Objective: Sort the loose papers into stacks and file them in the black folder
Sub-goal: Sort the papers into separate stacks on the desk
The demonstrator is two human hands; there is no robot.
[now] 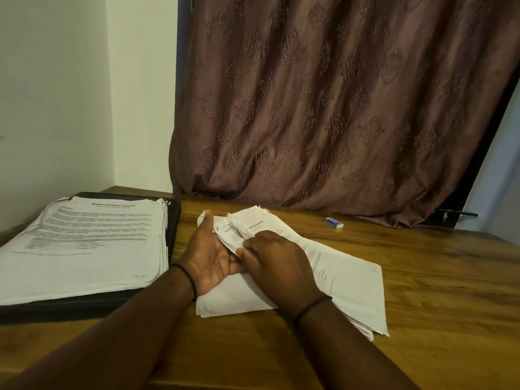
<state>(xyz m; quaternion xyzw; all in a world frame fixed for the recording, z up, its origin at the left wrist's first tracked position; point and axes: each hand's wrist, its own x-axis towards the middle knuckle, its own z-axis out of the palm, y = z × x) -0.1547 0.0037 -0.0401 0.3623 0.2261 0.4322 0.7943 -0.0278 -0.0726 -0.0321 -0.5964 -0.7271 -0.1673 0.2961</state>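
**Left grip** point(209, 257): my palm is turned up and my thumb lies over the far-left corner of the lifted sheets point(247, 226). My fingers are beneath them, mostly hidden.

**Right grip** point(277, 266): knuckles up, fingertips curled in to pinch the near edge of the same sheets, against my left palm.

**Lifted sheets**: a few printed pages, curled, ragged at the far corners.

**Loose pile** point(351, 280): directly under both grips, fanned out to the right on the bench point(422, 305).

**Sorted stack** point(90, 243): well left of my left grip, on the black folder point(176, 218), of which only the dark rim shows.

**Eraser** point(333, 222): beyond my right grip, apart from the papers.

**Handling**: I judge I should thumb off one page at a time and read its heading. The left grip should support the rest flat, and I should pinch lightly, since the torn corners could rip further.
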